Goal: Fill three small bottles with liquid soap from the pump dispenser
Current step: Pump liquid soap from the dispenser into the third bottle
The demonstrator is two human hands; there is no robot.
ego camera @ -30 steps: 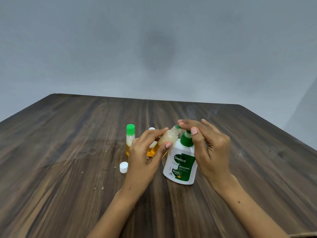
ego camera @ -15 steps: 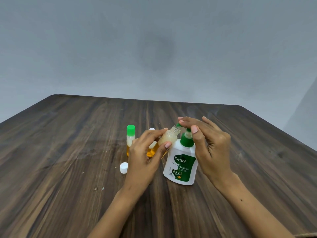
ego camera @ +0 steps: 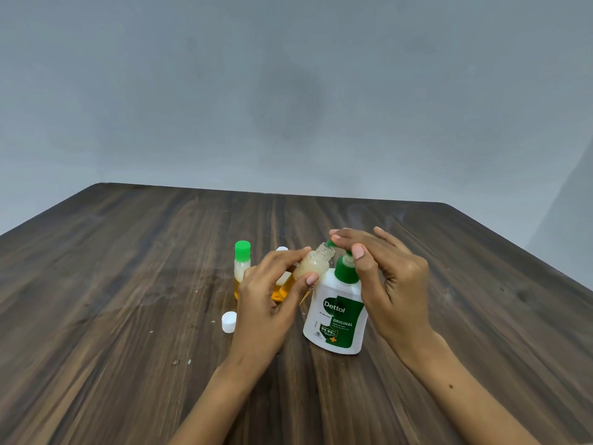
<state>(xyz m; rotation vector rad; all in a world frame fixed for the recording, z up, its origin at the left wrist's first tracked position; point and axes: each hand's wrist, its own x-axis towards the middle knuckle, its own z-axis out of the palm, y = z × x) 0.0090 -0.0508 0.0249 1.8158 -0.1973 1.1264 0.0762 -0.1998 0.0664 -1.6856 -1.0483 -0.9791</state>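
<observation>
- Centrally, small open bottle [ego camera: 313, 268] held tilted, mouth angled up and right toward the green spout of the pump dispenser [ego camera: 337, 316]; mouth sits just beside the spout tip. Contents: amber liquid low in the body, pale foam near the neck.
- Left hand [ego camera: 269, 303] grasps this bottle, thumb and fingers curled round its body, holding it off the table.
- Pump dispenser: white body, green label reading "Dettol Original", standing upright on the wooden table [ego camera: 128, 284].
- Right hand [ego camera: 388, 284] over the pump head, fingers extended flat across the top, thumb beside the green collar; not clenched.
- Green-capped bottle [ego camera: 242, 268] upright left of the left hand, amber liquid inside.
- Third bottle [ego camera: 282, 252], white-topped, mostly hidden behind the left hand; fill level not discernible.
- Loose white cap [ego camera: 229, 322] on the table, near the left hand.
</observation>
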